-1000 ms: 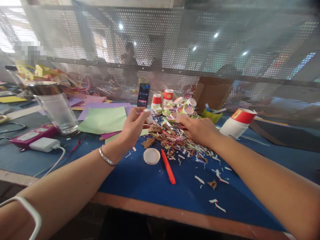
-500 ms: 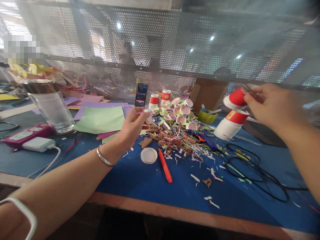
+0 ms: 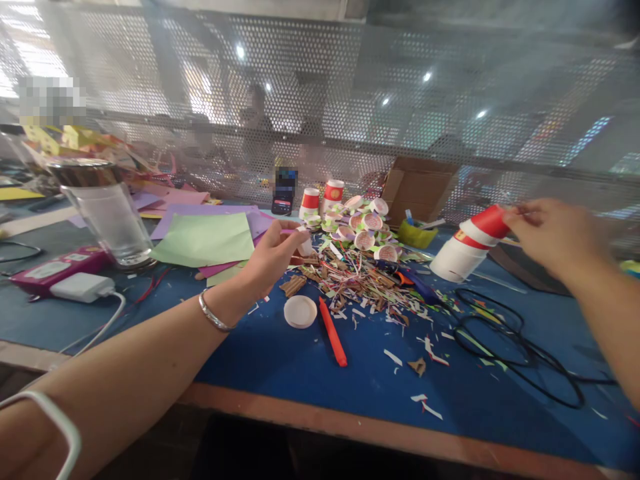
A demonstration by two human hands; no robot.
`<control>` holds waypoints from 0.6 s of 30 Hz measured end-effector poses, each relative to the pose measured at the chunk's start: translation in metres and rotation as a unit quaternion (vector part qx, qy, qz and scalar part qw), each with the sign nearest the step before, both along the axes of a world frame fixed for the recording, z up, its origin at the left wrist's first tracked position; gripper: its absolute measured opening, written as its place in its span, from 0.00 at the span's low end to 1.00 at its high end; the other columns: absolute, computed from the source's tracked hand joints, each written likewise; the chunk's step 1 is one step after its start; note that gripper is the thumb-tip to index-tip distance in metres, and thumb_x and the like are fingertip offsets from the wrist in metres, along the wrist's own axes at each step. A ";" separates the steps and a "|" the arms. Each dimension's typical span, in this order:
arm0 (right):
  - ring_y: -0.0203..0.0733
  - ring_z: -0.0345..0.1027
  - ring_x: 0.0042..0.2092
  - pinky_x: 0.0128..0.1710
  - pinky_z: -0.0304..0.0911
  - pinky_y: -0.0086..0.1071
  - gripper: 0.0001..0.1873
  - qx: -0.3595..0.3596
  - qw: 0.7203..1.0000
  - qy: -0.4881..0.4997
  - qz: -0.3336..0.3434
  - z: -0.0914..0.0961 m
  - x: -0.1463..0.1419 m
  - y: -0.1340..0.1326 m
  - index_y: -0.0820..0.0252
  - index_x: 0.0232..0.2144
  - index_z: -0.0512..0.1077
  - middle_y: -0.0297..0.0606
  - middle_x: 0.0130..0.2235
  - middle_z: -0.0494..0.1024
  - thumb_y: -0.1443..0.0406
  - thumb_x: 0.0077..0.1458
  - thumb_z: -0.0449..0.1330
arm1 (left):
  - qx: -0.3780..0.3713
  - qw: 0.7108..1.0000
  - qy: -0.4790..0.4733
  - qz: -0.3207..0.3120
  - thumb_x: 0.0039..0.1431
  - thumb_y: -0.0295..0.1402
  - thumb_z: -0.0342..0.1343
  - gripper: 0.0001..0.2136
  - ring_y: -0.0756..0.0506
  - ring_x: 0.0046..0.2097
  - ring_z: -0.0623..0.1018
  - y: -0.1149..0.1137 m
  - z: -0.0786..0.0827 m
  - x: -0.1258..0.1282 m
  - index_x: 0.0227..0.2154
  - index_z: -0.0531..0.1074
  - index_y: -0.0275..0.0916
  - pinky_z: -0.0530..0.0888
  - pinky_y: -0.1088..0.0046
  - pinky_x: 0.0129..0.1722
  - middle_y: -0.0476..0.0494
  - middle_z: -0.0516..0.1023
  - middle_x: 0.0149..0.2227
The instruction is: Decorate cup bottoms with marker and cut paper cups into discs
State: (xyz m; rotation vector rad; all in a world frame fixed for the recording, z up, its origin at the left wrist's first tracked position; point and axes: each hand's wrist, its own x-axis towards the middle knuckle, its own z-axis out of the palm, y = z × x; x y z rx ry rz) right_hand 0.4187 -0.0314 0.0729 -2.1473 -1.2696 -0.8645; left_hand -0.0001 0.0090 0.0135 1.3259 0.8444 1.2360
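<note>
My left hand [image 3: 273,257] is closed, pinching a small white paper piece [image 3: 305,245] between thumb and fingers above the table. Out to the right, my right hand [image 3: 560,233] grips the base end of a red and white paper cup [image 3: 487,225]. That cup sits upside down over a leaning stack of white paper cups [image 3: 455,259]. Below my left hand lie a round white disc [image 3: 301,312] and an orange-red pen [image 3: 333,333]. Behind them, several round paper pieces [image 3: 365,239] with green and purple edges are heaped up.
Paper and cardboard scraps [image 3: 355,280] spread over the middle. A black cable [image 3: 520,363] coils at right beside a blue-handled tool [image 3: 423,287]. A glass bottle [image 3: 110,220], a power strip [image 3: 60,270] and coloured sheets [image 3: 205,237] are at left. A phone [image 3: 285,193] stands behind.
My right hand has lowered the red and white cup onto the leaning stack; a gap showed between them before. My left hand stays nearly in place with the white piece.
</note>
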 end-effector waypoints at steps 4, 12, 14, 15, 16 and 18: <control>0.45 0.67 0.31 0.31 0.57 0.36 0.17 -0.006 1.000 0.031 0.005 -0.003 -0.010 0.003 0.61 0.44 0.79 0.48 0.37 0.83 0.57 0.59 0.60 | -0.052 0.998 0.015 -0.045 0.65 0.31 0.55 0.03 0.51 0.31 0.77 0.000 -0.004 0.003 0.39 0.66 0.38 0.74 0.73 0.33 0.46 0.75 0.32; 0.48 0.68 0.32 0.33 0.59 0.41 0.11 0.021 0.997 0.070 0.023 -0.010 -0.021 0.003 0.63 0.36 0.80 0.54 0.35 0.82 0.64 0.53 0.61 | -0.059 0.993 -0.034 -0.095 0.64 0.30 0.55 0.03 0.51 0.31 0.77 -0.001 -0.007 0.002 0.36 0.67 0.38 0.77 0.69 0.41 0.48 0.74 0.29; 0.48 0.69 0.32 0.34 0.60 0.41 0.12 0.044 0.995 0.075 0.041 -0.012 -0.028 0.002 0.65 0.36 0.79 0.56 0.36 0.82 0.64 0.53 0.60 | -0.077 0.990 -0.049 -0.111 0.63 0.29 0.54 0.02 0.51 0.31 0.78 0.000 -0.007 0.002 0.34 0.67 0.38 0.77 0.69 0.41 0.46 0.75 0.30; 0.49 0.69 0.32 0.34 0.61 0.42 0.13 0.054 0.994 0.079 0.054 -0.014 -0.032 0.002 0.66 0.37 0.79 0.57 0.36 0.82 0.64 0.53 0.59 | -0.082 0.988 -0.051 -0.123 0.63 0.29 0.54 0.03 0.51 0.31 0.78 0.000 -0.007 0.003 0.34 0.67 0.37 0.77 0.68 0.40 0.45 0.76 0.32; 0.49 0.70 0.32 0.33 0.61 0.42 0.13 0.062 0.992 0.084 0.070 -0.016 -0.036 0.003 0.66 0.37 0.79 0.57 0.35 0.82 0.63 0.53 0.59 | -0.083 0.986 -0.050 -0.137 0.63 0.30 0.53 0.03 0.50 0.31 0.79 -0.001 -0.007 0.003 0.33 0.68 0.37 0.77 0.69 0.39 0.43 0.77 0.33; 0.48 0.71 0.31 0.31 0.61 0.40 0.15 0.065 0.986 0.095 0.121 -0.022 -0.049 0.006 0.68 0.37 0.78 0.57 0.34 0.81 0.61 0.54 0.58 | -0.080 0.982 -0.043 -0.167 0.63 0.31 0.52 0.05 0.50 0.31 0.79 -0.002 -0.008 0.004 0.33 0.69 0.36 0.77 0.70 0.37 0.41 0.78 0.34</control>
